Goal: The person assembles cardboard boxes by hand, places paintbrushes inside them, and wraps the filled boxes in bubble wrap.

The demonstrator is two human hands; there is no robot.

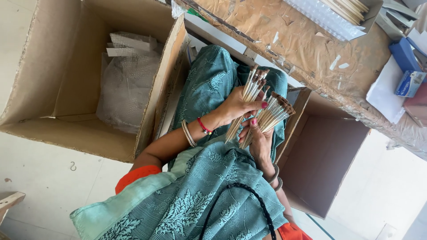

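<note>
**Brushes sorted between two boxes**

While the left hand (235, 106) grips one bundle of brushes (250, 91), the right hand (259, 140) holds a fanned bunch (273, 115) just beside it, over the lap, hemmed between the cardboard box (167, 75) and a second box (329, 151).

Left hand (234, 108) and right hand (259, 143) meet mid-frame over the lap, each gripping a bundle of thin sticks: left bundle (250, 95) sits just above and left of the right bundle (272, 116), the two touching near the thumbs. Left of the lap: open cardboard box (53, 89), bubble wrap (126, 84) lying inside it. Right of the hands: second open box (329, 155), nothing visible in it. Table (284, 40) runs across the top, behind both. On it: tray of more sticks (338, 13) at top edge, small cartons (409, 80) far right.
</note>
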